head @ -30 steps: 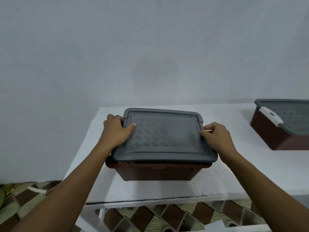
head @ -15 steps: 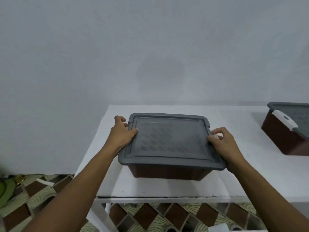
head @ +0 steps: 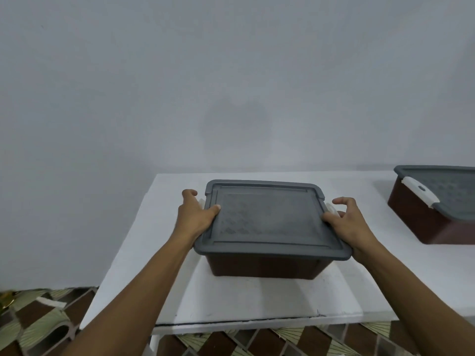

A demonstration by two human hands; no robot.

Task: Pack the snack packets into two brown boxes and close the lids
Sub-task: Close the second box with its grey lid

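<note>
Head view: left hand and right hand each clasp a side edge of the grey textured plastic lid, thumbs on top, likely to press it down onto the brown plastic box standing mid white bench. A second lidded brown box sits well apart.

A white surface fills the lower middle and runs out of frame at 3 o'clock. Its left edge slants from 10 o'clock down to 7 o'clock. A thin dark line runs along the top near the front edge at 6 o'clock. A white leg drops below the front edge at 7 o'clock. A plain pale grey wall takes the whole upper half. The floor, at 8 o'clock and along 6 o'clock, has brown and green fan-pattern tiles. A small yellowish thing at the 8 o'clock frame edge is too cut off to identify.
</note>
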